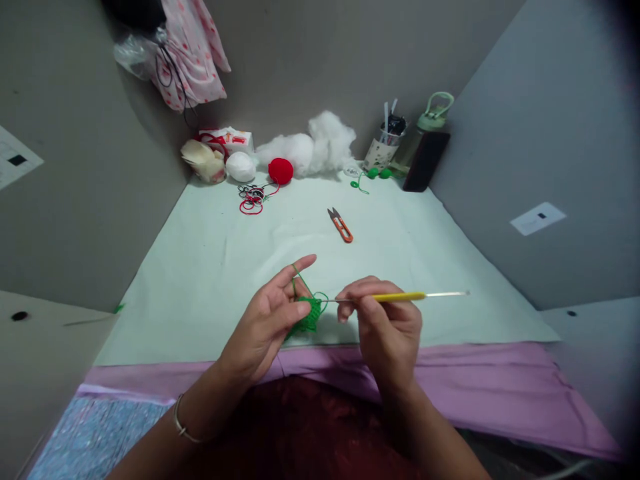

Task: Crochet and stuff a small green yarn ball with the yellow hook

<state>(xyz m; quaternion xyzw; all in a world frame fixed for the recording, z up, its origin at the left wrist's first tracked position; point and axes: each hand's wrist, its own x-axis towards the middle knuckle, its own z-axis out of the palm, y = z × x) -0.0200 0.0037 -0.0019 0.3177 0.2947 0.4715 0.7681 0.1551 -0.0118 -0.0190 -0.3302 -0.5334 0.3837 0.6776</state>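
Head view: pinching a green crochet piece (309, 317) in the fingers of the left hand (267, 323), over the counter's (210, 267) 6 o'clock edge, with yarn (296, 272) over the raised forefinger. Gripping a yellow hook (400, 297) in the closed fingers of the right hand (387, 330), at 3 o'clock of the piece, tip touching it. Beyond at 12 o'clock, orange snips (341, 225), a red ball (281, 171), white stuffing (323, 147).

Head camera looks forward and down, near the left hand (270, 321) and right hand (389, 328).
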